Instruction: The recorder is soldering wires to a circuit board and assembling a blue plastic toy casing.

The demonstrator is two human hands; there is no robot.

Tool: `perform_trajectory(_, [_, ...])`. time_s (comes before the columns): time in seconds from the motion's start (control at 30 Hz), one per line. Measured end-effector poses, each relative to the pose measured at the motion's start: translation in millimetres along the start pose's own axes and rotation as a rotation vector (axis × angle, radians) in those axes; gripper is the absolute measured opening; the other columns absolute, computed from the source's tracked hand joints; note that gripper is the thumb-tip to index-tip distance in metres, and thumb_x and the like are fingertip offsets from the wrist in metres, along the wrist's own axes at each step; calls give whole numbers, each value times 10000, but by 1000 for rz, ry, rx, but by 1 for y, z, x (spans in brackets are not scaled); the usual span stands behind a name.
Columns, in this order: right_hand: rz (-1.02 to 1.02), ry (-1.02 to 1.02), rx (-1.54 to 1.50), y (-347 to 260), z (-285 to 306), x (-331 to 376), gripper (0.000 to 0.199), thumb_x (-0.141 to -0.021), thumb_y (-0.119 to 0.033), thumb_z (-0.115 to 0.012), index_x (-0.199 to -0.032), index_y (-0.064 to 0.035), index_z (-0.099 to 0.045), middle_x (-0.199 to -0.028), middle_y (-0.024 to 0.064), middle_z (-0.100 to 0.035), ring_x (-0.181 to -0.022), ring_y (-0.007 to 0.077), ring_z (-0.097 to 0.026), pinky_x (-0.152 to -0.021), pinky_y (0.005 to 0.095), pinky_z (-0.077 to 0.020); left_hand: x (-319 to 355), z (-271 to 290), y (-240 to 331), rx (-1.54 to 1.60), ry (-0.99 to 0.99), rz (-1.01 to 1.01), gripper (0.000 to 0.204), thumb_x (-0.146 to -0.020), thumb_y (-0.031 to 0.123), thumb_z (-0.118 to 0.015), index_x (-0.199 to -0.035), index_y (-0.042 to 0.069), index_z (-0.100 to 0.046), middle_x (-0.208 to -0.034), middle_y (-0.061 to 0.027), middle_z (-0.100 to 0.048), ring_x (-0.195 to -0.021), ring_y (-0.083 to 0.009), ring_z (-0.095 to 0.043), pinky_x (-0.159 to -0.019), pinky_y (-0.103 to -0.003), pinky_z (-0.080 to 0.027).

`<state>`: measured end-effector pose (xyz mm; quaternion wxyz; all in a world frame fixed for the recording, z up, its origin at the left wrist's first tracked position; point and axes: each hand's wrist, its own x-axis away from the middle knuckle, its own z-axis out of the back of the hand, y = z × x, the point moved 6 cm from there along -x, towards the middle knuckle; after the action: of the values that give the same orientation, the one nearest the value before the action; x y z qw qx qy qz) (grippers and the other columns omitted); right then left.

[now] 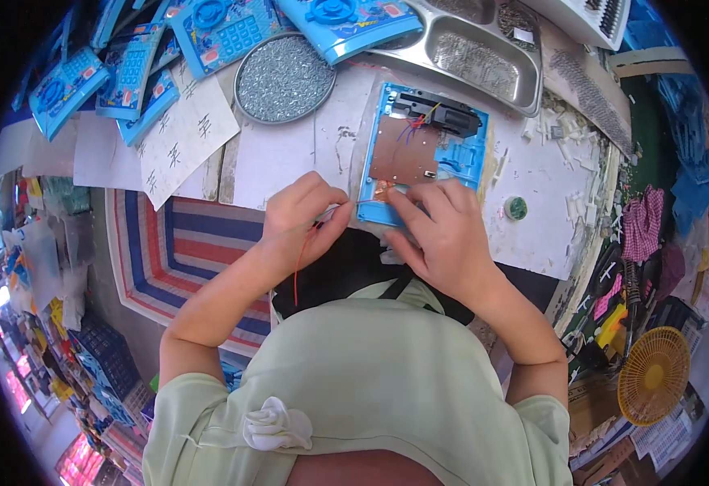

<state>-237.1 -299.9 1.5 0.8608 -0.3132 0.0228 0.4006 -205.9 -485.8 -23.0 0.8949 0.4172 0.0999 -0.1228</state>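
A light-blue plastic housing (474, 162) lies open on the worktable, a brown circuit board (403, 150) inside it. At its far side sits a black plastic module (451, 117) with thin coloured wires running to the board. Left of the housing, my left hand (310, 215) is closed in a pinch on thin wires; a red wire (297, 271) hangs below it, and another strand reaches toward the board. My right hand (443, 223) rests over the housing's near edge, fingertips at a small copper-coloured piece (383, 191) and thumb lower down. Exactly what lies under those fingertips is hidden.
A round tray of small metal screws (285, 79) stands beyond my left hand. Behind the housing is a metal compartment tray (532, 89) of small parts. Blue printed panels (208, 36) are piled far left. A small green-topped container (515, 208) sits to the right.
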Motion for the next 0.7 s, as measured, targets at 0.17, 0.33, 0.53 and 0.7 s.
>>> perform_trajectory(0.17, [44, 10, -34, -12, -23, -2, 308, -764, -160, -776, -1044, -65, -689, -976, 46, -619, -951, 265, -567, -829, 423, -426, 40, -32, 8, -126, -324, -117, 143, -815, 112, -731, -798, 69, -596, -750, -75, -546, -665, -288, -591, -587, -409, -468])
perform_trajectory(0.33, [2, 30, 29, -10, -32, -5, 268, -747, -177, -791, -976, -96, -677, -955, 35, -609, -935, 257, -561, -823, 416, -402, 42, -28, 16, -43, -647, -240, 159, -816, 141, -734, -928, 81, -638, -803, -83, -578, -714, -302, -619, -611, -415, -483])
perform_trajectory(0.53, [21, 50, 34, -8, -29, 0, 366, -732, -205, -806, -1059, -102, -676, -961, 28, -601, -933, 254, -551, -817, 418, -389, -7, -7, 3, 67, -268, -170, 253, -782, 127, -792, -995, 89, -660, -867, -90, -620, -746, -314, -627, -624, -408, -486])
perform_trajectory(0.7, [-6, -21, 117, 0, -10, -3, 496, -750, -249, -801, -1206, -106, -667, -992, 29, -594, -951, 251, -539, -822, 425, -388, 1, -21, -8, 110, -273, -179, 202, -844, 171, -756, -1017, 115, -668, -856, -72, -569, -746, -301, -612, -629, -415, -483])
